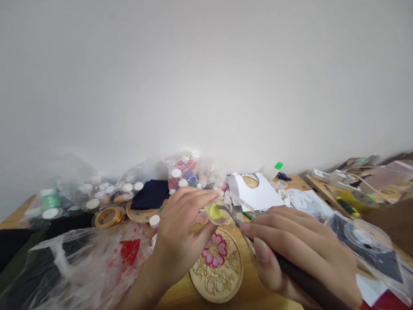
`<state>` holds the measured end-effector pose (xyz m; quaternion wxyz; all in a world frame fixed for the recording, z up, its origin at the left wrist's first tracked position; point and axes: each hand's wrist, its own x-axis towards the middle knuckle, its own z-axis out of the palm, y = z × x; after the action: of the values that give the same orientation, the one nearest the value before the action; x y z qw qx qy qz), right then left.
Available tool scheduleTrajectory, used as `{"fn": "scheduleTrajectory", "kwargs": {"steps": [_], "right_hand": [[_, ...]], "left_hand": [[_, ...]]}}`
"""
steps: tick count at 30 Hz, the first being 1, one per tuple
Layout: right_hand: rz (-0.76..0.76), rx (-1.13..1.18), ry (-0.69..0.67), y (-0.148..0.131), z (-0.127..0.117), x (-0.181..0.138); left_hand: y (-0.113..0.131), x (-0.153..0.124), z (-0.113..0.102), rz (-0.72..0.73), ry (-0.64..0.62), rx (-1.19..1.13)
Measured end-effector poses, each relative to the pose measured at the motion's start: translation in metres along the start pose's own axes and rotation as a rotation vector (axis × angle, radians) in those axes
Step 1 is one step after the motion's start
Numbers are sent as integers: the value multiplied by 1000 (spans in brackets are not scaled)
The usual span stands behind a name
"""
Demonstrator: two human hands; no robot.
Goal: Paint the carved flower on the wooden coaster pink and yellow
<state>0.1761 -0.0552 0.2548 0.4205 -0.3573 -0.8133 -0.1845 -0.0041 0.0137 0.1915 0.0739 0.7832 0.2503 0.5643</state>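
My left hand [185, 228] is closed round a small clear cup [223, 220], tilted so its mouth faces me. Yellow paste or powder [215, 210] lies inside; I cannot tell which. In my right hand [298, 251] is a slim tool with a dark handle [304, 278] and a bent metal tip [225, 208], which reaches into the cup at the yellow. The exact shape of the tip is hard to make out. Below both hands a round wooden disc [211, 296] lies on the table, bearing gold outlines and a pink flower [215, 250].
Bags of small white-capped jars [185, 167] line the wall. Crumpled clear plastic [92, 272] spreads at left, near a spool of golden wire [108, 216] and navy cloth [149, 194]. White paper with a cut-out [264, 193] lies behind; a power strip [332, 177] sits far right.
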Motion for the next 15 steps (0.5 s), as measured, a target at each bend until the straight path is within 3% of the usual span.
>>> {"fn": "scheduleTrajectory", "kwargs": {"steps": [15], "right_hand": [[7, -25, -17, 0, 0, -1]], "left_hand": [[-1, -1, -1, 22, 8, 5]]}}
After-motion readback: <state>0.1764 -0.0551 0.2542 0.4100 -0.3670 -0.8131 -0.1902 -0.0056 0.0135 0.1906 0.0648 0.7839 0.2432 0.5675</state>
